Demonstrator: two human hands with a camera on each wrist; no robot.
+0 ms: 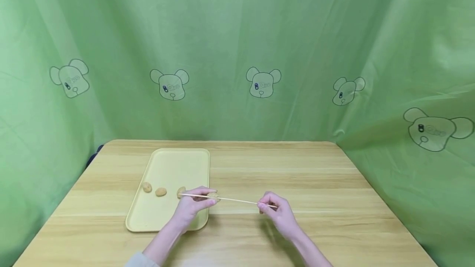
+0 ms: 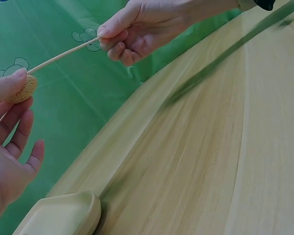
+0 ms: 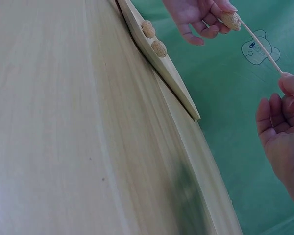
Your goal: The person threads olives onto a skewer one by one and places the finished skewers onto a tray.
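Note:
My left hand (image 1: 191, 208) pinches a tan, rough-surfaced oval ball (image 2: 23, 89) between thumb and fingers, above the right edge of the cream tray (image 1: 179, 162). A thin wooden skewer (image 1: 237, 200) shows on both sides of this ball in the head view; I cannot tell whether it pierces it. Thumb and fingers of my right hand (image 1: 277, 213) grip the skewer near its right end, over the table. Three similar items show at the tray: a left ball (image 1: 147, 187), a middle ball (image 1: 161, 192) and a right ball (image 1: 181, 192), which the skewer's left tip overlaps.
The wooden table (image 1: 297, 176) carries the tray on its left half. A green curtain (image 1: 222, 32) printed with bear heads hangs behind the table and along both sides. Shadows of the hands fall on the tabletop.

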